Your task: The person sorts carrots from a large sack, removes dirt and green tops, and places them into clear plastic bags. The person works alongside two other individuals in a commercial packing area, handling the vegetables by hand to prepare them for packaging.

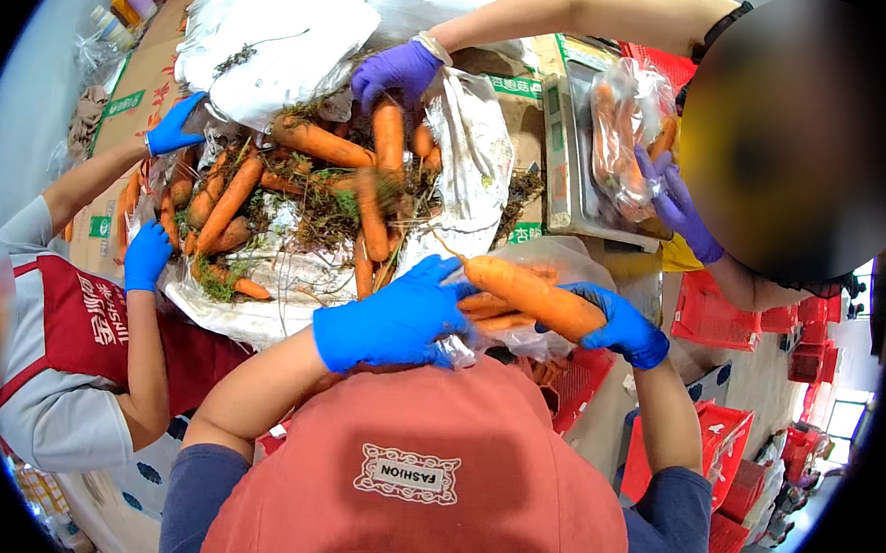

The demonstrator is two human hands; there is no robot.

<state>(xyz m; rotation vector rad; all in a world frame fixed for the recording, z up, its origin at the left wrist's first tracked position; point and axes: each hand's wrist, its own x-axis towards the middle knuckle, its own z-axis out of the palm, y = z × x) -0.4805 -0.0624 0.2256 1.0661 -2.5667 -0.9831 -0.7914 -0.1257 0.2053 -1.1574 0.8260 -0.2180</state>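
My right hand [621, 326] is closed round the thick end of a carrot [532, 293], tip pointing left and far. It sits just above the mouth of a clear bag [554, 257], and I'd say it's angled that way to slide in beside the carrots already showing through the plastic. My left hand [391, 319] is pinched on the bag's near-left edge, holding the mouth up and open, which is why the film bunches under the fingers.

The carrot is long, bright orange, smooth-skinned, a thin root trailing from the tip, no greens on it.

Far and left, the pile [307, 189] lies on an opened white sack [469, 168], tangled with stalks and dirt. A blue-gloved co-worker on the left has both hands in it. A purple-gloved hand [399, 72] reaches in from the far side. Far right, a filled bag rests on a scale [569, 173]. Red crates [712, 311] stack up to the right.
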